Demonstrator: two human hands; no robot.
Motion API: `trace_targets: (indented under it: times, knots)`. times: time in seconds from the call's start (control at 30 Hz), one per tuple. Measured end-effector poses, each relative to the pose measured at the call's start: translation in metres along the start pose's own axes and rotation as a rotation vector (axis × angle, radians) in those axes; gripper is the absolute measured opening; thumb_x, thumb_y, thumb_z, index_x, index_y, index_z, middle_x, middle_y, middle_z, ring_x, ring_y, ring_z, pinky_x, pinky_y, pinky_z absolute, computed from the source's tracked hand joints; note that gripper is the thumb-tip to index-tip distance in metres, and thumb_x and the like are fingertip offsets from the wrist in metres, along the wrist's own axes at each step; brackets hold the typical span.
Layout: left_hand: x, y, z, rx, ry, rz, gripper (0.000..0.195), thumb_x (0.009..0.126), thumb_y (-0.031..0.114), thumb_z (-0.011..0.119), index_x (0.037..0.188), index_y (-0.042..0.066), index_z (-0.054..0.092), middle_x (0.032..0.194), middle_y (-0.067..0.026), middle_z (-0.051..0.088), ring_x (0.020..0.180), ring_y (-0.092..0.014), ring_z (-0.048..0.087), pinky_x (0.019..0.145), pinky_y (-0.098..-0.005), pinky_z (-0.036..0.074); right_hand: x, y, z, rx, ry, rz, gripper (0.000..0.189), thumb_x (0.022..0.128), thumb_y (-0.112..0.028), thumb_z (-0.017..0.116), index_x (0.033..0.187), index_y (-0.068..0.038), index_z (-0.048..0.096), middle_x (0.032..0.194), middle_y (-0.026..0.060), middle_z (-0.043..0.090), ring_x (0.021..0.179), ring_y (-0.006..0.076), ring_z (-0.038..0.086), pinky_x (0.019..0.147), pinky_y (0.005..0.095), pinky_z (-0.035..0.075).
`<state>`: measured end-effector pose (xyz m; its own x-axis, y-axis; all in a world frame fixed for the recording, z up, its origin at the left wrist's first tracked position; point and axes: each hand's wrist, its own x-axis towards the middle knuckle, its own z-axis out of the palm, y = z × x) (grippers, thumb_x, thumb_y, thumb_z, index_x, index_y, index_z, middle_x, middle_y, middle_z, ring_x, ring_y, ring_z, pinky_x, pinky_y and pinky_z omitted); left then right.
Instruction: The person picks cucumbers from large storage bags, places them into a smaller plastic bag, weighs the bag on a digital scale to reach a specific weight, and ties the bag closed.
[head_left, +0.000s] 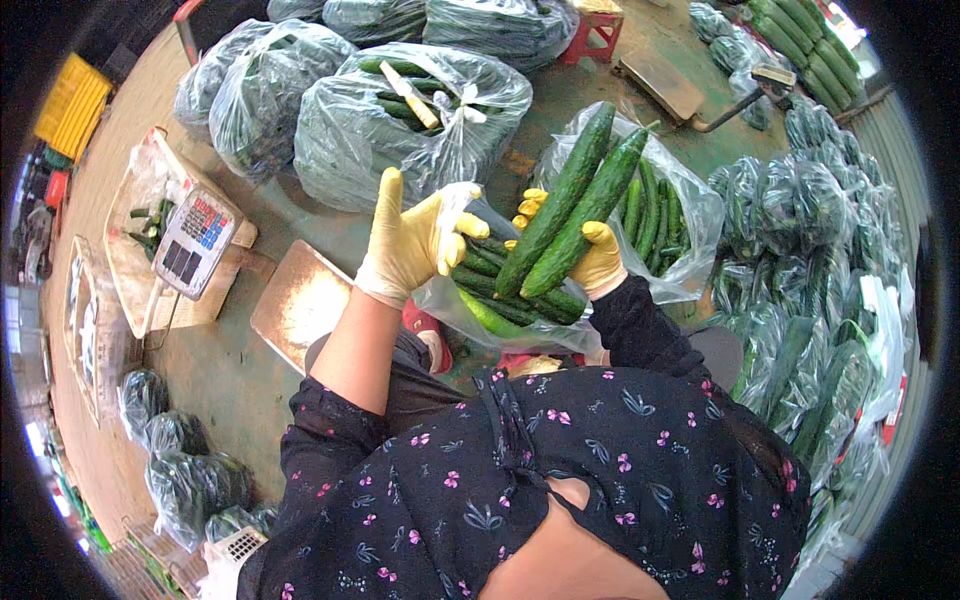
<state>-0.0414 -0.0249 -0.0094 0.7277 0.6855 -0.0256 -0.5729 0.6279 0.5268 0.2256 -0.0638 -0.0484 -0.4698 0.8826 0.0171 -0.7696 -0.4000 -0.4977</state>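
Note:
Two long green cucumbers (574, 206) lie side by side in my right hand (600, 259), in a yellow glove; its thumb is on their right and fingertips show on their left. My left hand (424, 240), also gloved, has some fingers curled with the clear film of a plastic bag (495, 337) caught at them, and one digit stretched out. That bag gapes below my hands, with several cucumbers (551, 304) inside. Just beyond my right hand stands another open clear bag (701, 240) of thinner-looking cucumbers (652, 210).
Filled bags (412, 127) stand ahead, one with a pale-handled tool (409, 94) on top. At left are a scale's keypad display (196, 240), a crate (135, 292) and a metal platform (300, 300). Another platform scale (660, 86) is ahead right. Bagged cucumbers (787, 202) line the right side.

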Motion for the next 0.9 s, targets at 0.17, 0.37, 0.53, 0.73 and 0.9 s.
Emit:
trace_targets:
  times: [0.17,0.37,0.53,0.73,0.9]
  knots:
    - [-0.005,0.003,-0.009,0.332,0.170,-0.073,0.075,0.094,0.051,0.053,0.146,0.003,0.030,0.110,-0.0235,0.064,0.068,-0.021,0.067,0.054,-0.0271,0.055,0.007,-0.001,0.015,0.071,0.053,-0.083,0.096,0.068,-0.048,0.074,0.141,0.002,0.039,0.131,0.0172,0.055,0.122,0.0326,0.053,0.107,0.0614,0.036]
    - [0.000,-0.010,0.014,0.654,0.227,-0.180,0.078,0.090,0.027,0.062,0.153,0.010,0.019,0.102,-0.0109,0.062,0.071,-0.015,0.063,0.061,-0.0261,0.053,0.023,-0.004,0.031,0.165,0.075,-0.139,0.091,0.068,-0.049,0.074,0.137,0.002,0.044,0.130,0.0163,0.056,0.123,0.0319,0.052,0.107,0.0592,0.038]
    - [0.000,-0.012,0.031,0.631,0.169,-0.166,0.075,0.086,0.028,0.068,0.148,0.010,0.029,0.097,-0.0095,0.066,0.065,-0.011,0.060,0.056,-0.0225,0.048,0.036,-0.003,0.031,0.185,0.068,-0.153,0.088,0.069,-0.047,0.074,0.135,0.005,0.045,0.129,0.0203,0.056,0.122,0.0352,0.053,0.110,0.0493,0.037]
    - [0.000,-0.019,0.023,0.641,0.147,-0.107,0.073,0.085,0.027,0.071,0.146,0.010,0.036,0.099,-0.0029,0.063,0.078,-0.008,0.058,0.059,-0.0206,0.044,0.039,-0.005,0.032,0.029,0.040,-0.195,0.093,0.068,-0.050,0.075,0.138,0.003,0.043,0.130,0.0163,0.056,0.124,0.0326,0.051,0.109,0.0488,0.038]
    - [-0.002,-0.020,0.016,0.809,0.246,-0.192,0.069,0.089,0.028,0.068,0.147,0.010,0.035,0.110,-0.0066,0.063,0.067,-0.009,0.056,0.057,-0.0214,0.044,0.028,-0.023,0.039,-0.044,-0.082,-0.107,0.092,0.069,-0.038,0.075,0.143,0.001,0.037,0.136,0.0163,0.051,0.125,0.0333,0.050,0.109,0.0539,0.038]
